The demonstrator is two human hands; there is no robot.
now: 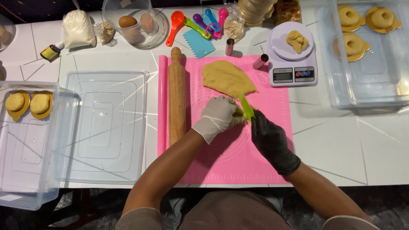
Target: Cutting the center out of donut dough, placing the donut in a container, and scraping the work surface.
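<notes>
A flat sheet of yellow dough [227, 78] lies on a pink silicone mat [238, 157]. My left hand [219, 116], in a white glove, is curled around a small piece of dough just below the sheet. My right hand [271, 142], in a black glove, holds a lime-green plastic knife [246, 107] whose blade points up against that piece, beside my left fingers. A wooden rolling pin [176, 96] lies along the mat's left side.
A digital scale [292, 59] carries a dough lump. Clear plastic bins sit at left [25, 170] and right [375, 85] with shaped dough on gold discs; a lid [104, 127] lies between. Eggs in a bowl [134, 25], coloured measuring spoons [200, 21] and a flour bag [79, 27] stand behind.
</notes>
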